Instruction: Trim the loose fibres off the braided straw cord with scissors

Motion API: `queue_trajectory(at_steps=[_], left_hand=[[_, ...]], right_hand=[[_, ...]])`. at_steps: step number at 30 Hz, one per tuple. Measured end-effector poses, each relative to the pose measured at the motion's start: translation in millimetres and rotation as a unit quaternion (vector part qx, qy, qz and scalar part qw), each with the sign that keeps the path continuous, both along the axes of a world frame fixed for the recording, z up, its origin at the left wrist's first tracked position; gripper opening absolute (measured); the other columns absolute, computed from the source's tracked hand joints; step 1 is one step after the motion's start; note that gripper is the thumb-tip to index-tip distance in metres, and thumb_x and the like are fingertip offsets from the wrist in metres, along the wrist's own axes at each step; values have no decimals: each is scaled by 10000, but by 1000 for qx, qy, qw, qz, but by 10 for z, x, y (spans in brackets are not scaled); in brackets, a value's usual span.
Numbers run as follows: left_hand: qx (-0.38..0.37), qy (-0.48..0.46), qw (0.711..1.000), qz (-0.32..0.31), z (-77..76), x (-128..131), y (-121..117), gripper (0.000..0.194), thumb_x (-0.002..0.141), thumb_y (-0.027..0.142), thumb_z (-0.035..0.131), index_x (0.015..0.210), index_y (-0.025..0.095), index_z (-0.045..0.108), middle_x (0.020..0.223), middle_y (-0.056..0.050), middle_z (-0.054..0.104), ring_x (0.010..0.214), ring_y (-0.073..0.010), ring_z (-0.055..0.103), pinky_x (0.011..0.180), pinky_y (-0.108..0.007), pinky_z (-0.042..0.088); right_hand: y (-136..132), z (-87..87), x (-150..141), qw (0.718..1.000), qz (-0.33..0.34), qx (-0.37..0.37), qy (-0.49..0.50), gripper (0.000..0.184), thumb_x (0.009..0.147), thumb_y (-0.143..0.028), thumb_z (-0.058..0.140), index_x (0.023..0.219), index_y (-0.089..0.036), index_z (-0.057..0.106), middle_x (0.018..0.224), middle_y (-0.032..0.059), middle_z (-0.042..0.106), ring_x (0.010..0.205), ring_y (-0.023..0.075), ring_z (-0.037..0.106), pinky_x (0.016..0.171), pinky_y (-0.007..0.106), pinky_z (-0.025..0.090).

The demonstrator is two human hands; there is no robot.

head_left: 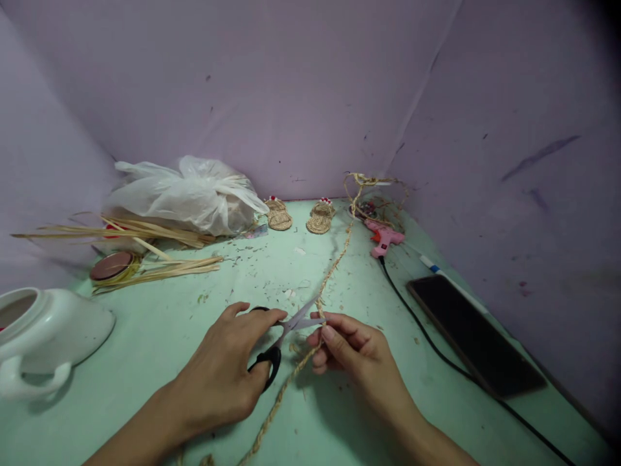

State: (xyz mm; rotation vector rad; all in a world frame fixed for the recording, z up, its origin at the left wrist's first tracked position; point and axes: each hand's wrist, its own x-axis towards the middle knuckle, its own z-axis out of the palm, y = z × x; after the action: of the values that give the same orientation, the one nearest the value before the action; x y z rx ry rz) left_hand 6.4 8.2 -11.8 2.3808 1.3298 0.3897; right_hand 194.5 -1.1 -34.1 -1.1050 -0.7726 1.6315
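Observation:
My left hand (228, 369) grips black-handled scissors (286, 336), fingers through the loops, blades open around a braided straw rope (334, 265). The rope runs from a tangled coil at the back right, across the green tabletop, down to the front edge. My right hand (356, 353) pinches the rope right beside the blades, fingers closed on it. The scissor tips almost touch my right fingertips.
A white plastic bag (189, 194) and loose straw strips (145, 236) lie at the back left. Two small woven sandals (298, 217) stand by the wall. A pink glue gun (384, 238) with black cord, a dark phone (475, 336), and a white ceramic pot (43, 336) sit around.

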Motion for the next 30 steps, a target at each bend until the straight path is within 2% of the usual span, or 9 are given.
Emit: queue_trajectory(at_steps=[2,5,10,13,18,22,24,26,30], left_hand=[[5,8,1000,-14,-31,-24,16,548,654,96,435,1189,205,399,1131,-40,574,1016,-188,514,1022,-456,194],[15,22,999,-23,-67,-42,32,556,659,109,435,1202,206,369,1146,-55,558,1031,-190,506,1025,-473,181],[52,41,997,-40,-55,4,-5,597,644,88,440,1224,197,349,1057,-63,569,994,-193,503,1023,-485,176],[68,58,995,-45,-49,34,-27,598,643,82,441,1226,191,368,987,-66,574,943,-200,515,1005,-494,208],[97,52,992,-58,-110,14,-19,583,647,64,423,1217,184,382,911,-59,598,846,-186,548,972,-485,271],[86,26,993,-72,-102,-10,-6,545,649,35,398,1167,202,442,779,-18,633,709,-161,571,875,-418,384],[40,11,998,-57,-58,-10,-4,490,653,41,398,1095,222,506,735,3,638,674,-154,573,745,-338,444],[-13,-31,999,-12,-13,-4,-1,429,663,59,403,1027,233,549,745,15,643,679,-145,578,654,-272,449],[-102,-161,976,105,11,18,13,311,704,129,445,985,204,555,749,23,646,672,-123,582,645,-225,451]], right_hand=[[2,12,-4,1000,-2,2,2,320,600,-363,722,824,-140,676,642,38,664,457,104,573,478,256,494],[1,28,-4,1000,-6,-7,0,302,580,-351,738,796,-147,686,631,40,675,445,100,568,469,254,494],[-5,36,-6,999,1,-34,16,316,522,-338,771,757,-142,694,569,31,674,402,90,551,440,243,486],[-7,36,-11,999,7,-44,19,342,498,-331,779,770,-142,694,566,33,679,399,94,554,439,246,485],[-10,43,-5,1000,17,-17,15,296,533,-324,761,757,-145,686,614,45,687,430,98,562,462,250,492],[-10,58,9,999,42,3,-4,249,589,-333,728,744,-143,681,639,38,671,456,92,559,479,242,496],[-9,62,9,999,40,-6,-2,259,578,-339,735,737,-144,671,621,30,664,447,90,555,474,240,496],[-10,61,4,999,36,-22,0,284,564,-345,744,744,-142,660,605,31,664,432,88,550,467,239,493],[-12,52,-11,999,27,-18,-10,287,546,-350,750,716,-137,658,657,48,661,473,99,558,454,234,489]])
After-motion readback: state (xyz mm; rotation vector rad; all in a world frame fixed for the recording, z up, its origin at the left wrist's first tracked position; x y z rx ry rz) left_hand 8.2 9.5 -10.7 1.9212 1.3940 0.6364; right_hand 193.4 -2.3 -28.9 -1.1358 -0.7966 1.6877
